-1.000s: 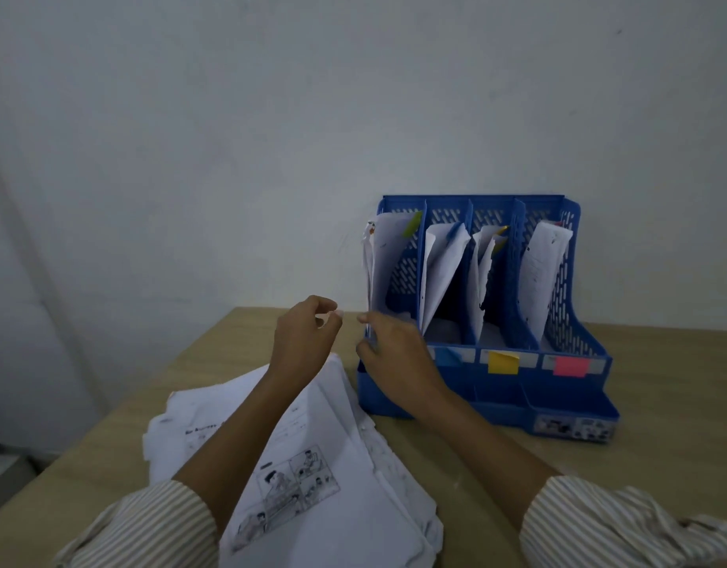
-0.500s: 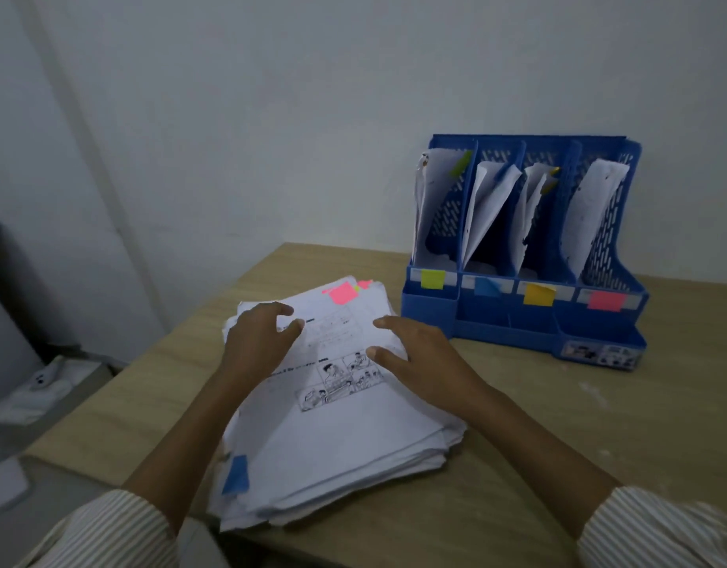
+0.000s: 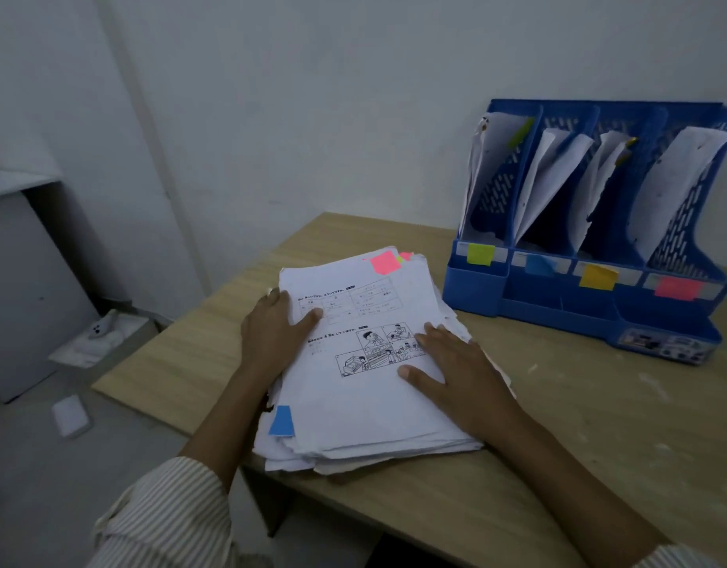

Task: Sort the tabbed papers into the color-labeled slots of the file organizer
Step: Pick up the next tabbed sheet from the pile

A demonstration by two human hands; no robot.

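Both hands, left (image 3: 274, 330) and right (image 3: 456, 373), rest flat on the paper stack (image 3: 365, 399) beside the blue organizer (image 3: 558, 305).

A strip of bare wooden desk (image 3: 456, 321) is left open between the white paper stack (image 3: 365, 403) and the blue plastic file organizer (image 3: 558, 305) (slots partly filled by leaning sheets).

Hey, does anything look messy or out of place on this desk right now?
Yes. The paper stack is uneven, its sheets fanned with ragged edges, and its near corner overhangs the desk edge. The papers already in the file organizer slump and curl. A loose sheet lies on the floor.
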